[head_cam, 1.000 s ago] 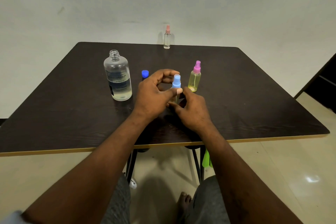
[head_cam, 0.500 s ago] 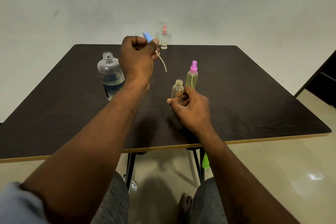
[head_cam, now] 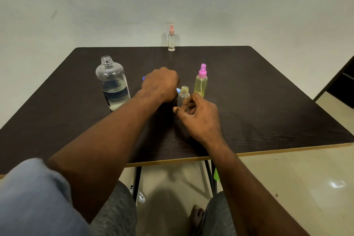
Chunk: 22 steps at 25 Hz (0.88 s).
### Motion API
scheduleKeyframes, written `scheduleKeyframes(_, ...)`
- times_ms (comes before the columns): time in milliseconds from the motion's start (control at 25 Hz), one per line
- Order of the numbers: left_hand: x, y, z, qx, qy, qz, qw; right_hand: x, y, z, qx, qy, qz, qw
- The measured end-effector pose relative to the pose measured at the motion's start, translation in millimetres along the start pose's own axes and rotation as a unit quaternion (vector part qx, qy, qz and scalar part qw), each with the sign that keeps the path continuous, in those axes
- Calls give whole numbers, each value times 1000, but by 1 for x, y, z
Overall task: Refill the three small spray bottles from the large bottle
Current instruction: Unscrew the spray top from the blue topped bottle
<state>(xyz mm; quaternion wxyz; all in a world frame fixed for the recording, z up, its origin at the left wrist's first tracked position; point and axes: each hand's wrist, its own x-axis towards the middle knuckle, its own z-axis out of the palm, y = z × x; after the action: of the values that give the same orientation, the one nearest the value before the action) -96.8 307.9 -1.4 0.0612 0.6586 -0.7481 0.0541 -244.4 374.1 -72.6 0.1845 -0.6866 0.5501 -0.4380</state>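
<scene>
— So, where is the small open bottle?
— Upright near the middle of the table. Your right hand pinches its lower half between thumb and curled fingers, and its bare neck stands above them.
— And my left hand?
— Just left of that neck, curled, knuckles up. A blue sprayer head peeks out beneath it and seems gripped, though the fist hides most of it. The uncapped large bottle stands further left.

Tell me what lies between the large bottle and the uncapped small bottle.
In the head view, the left hand fills the stretch between the large bottle and the uncapped small bottle, with a blue spray top poking out beside it.
</scene>
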Motion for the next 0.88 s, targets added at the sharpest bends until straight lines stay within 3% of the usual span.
scheduleKeyframes(160,15,11,-23,244,-21,105,964,0,0,-1,1,-12,8,1000)
scheduleKeyframes(280,19,21,-26,331,-56,173,926,0,0,-2,7,-2,20,1000)
scheduleKeyframes(640,24,5,-18,298,-33,223,927,0,-1,-1,1,-4,18,1000)
scheduleKeyframes(880,13,-14,-29,241,86,249,934,-1,0,-1,-15,-7,19,1000)
